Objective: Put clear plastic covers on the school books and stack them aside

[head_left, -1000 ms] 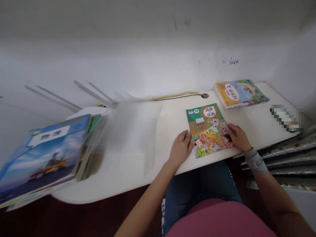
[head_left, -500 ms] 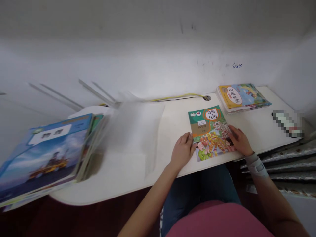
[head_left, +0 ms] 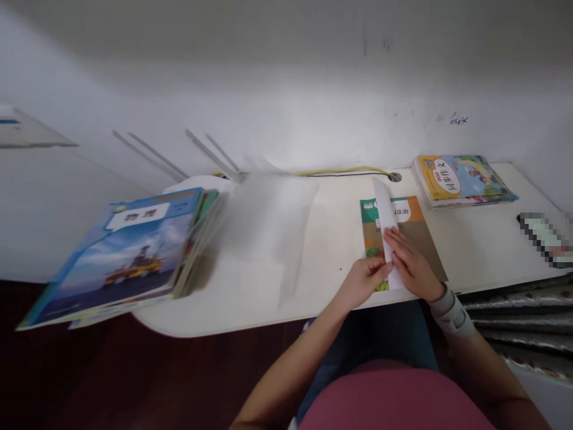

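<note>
A green and brown book (head_left: 370,233) lies on the white desk (head_left: 326,239) in front of me, its front cover partly turned over. The white inner side of the cover (head_left: 382,203) stands as a narrow raised strip across the middle of the book. My left hand (head_left: 364,280) pinches the lower part of this cover between thumb and fingers. Just right of it, my right hand (head_left: 412,266) rests with its fingers stretched out against the cover, a wrist band below it.
A stack of books with a blue cover (head_left: 147,245) is at the left edge, beside a blurred clear panel. Another stack (head_left: 461,176) is at the back right. A pixelated phone-like object (head_left: 544,239) lies at the far right; cables run along the wall.
The book's cover was flat and shut; now it is lifted and folded over. My left hand has gone from the book's left edge to gripping the cover, and my right hand has moved inward. The view shifted left.
</note>
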`<state>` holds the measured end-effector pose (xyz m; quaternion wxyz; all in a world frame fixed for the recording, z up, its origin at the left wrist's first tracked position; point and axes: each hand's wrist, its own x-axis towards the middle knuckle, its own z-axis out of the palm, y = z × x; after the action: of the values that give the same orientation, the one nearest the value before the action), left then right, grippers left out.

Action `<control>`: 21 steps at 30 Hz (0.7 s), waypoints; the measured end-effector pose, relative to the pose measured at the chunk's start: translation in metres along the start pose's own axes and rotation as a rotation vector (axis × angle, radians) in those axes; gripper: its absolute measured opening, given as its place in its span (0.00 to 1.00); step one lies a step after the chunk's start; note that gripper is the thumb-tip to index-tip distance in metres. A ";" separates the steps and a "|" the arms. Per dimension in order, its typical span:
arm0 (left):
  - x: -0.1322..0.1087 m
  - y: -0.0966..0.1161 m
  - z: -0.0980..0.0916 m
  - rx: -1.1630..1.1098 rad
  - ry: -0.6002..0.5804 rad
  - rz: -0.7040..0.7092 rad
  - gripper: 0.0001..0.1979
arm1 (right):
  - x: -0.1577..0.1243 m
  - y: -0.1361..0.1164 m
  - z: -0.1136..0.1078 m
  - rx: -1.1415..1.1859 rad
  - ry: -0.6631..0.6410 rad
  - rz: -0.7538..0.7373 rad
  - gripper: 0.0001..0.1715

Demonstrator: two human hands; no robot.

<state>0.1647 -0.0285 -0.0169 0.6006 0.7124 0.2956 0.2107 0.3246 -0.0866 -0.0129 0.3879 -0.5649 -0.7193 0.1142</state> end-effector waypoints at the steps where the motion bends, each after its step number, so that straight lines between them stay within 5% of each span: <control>1: -0.001 -0.001 0.003 -0.054 0.027 -0.028 0.22 | 0.001 -0.002 0.003 -0.022 0.018 -0.003 0.29; 6: -0.010 -0.009 0.003 -0.008 0.181 -0.056 0.22 | 0.006 -0.002 0.005 -0.163 0.030 -0.036 0.29; 13: -0.026 -0.026 -0.057 0.882 0.367 0.197 0.21 | 0.030 0.010 0.022 -0.295 -0.235 -0.125 0.28; 17: -0.039 -0.051 -0.094 1.165 0.344 0.021 0.27 | 0.038 -0.005 0.043 -0.404 -0.290 -0.183 0.24; 21: -0.050 -0.067 -0.105 1.169 0.337 -0.021 0.28 | 0.045 -0.020 0.063 -0.508 -0.336 -0.215 0.21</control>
<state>0.0477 0.0210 -0.0600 0.0571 0.8781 0.4603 0.1174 0.2644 -0.0358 -0.0238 0.1204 -0.5378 -0.8342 -0.0189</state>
